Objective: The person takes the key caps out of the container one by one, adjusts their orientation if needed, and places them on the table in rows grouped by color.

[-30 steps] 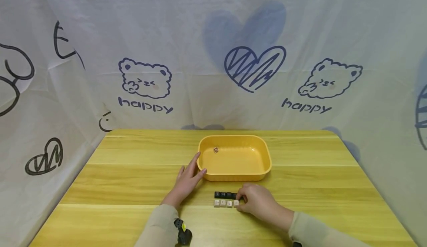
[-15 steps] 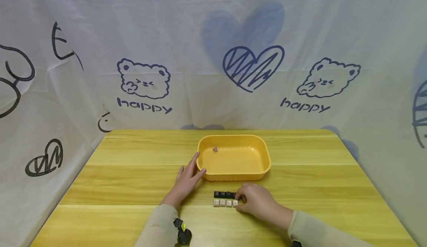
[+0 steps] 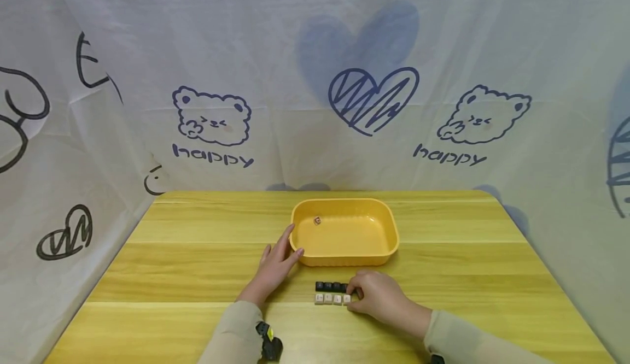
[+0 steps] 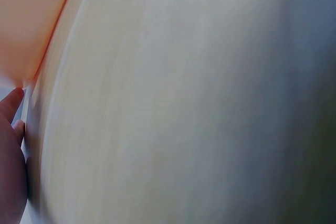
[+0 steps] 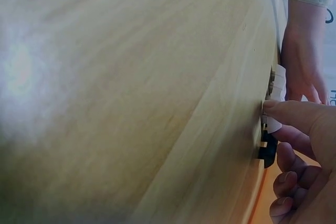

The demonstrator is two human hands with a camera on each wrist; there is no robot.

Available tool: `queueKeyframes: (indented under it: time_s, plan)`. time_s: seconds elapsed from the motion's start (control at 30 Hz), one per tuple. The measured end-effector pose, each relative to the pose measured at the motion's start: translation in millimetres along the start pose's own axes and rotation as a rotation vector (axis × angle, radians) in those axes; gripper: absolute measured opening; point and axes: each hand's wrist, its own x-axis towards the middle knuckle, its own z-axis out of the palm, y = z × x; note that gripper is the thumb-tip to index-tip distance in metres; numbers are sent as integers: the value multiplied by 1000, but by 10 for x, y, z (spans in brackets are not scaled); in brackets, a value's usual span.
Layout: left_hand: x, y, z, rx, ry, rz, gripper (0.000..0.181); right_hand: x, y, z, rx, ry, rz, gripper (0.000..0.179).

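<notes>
My left hand (image 3: 273, 271) rests against the left end of a yellow plastic tray (image 3: 344, 260), fingers extended and spread, the thumb at its near left corner. In the left wrist view, fingertips (image 4: 16, 98) meet the tray's wall. In front of the tray are two short rows of keycaps: several black keycaps (image 3: 328, 286) behind, several white keycaps (image 3: 328, 299) nearer. At their right end, my right hand (image 3: 381, 297) pinches the last white keycap (image 5: 273, 124) between thumb and curled index finger. That hand partly covers the right end of the black row.
A small brownish square mark or piece (image 3: 317, 220) shows inside the tray at its left. The wooden table (image 3: 172, 271) is bounded by a printed white cloth (image 3: 295, 134) at the back and sides. A black wrist device (image 3: 269, 345) sits on the left sleeve.
The view shifts very slightly. Both hands, the tray and the keycap rows stay practically in place, with at most a slight nudge of the right-end white keycap toward its row.
</notes>
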Motion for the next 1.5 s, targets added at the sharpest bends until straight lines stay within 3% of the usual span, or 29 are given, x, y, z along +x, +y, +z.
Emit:
queueKeyframes:
  time_s: [0.33, 0.5, 0.67, 0.97, 1.17, 1.37, 1.5]
  plan:
    - [-2, -10, -7, 1, -7, -1, 71, 22, -22, -82, -1, 12, 2, 22]
    - [-10, -15, -8, -7, -12, -6, 70, 84, -111, -245, -66, 55, -50, 23]
    - [-8, -23, -5, -7, -6, -3, 70, 211, -207, -397, -94, 93, -72, 22]
    - [-2, -8, -3, 8, 0, 20, 70, 525, -261, -538, -101, 127, -39, 24]
    - [-3, -6, -3, 8, 9, 15, 69, 794, -259, -582, -47, 65, 27, 26]
    - [-7, 5, -2, 1, 1, 6, 69, 1048, -223, -597, -22, -56, 73, 26]
    - [-6, 12, 2, 6, 2, 9, 68, 1196, -188, -610, -59, -130, 62, 30]
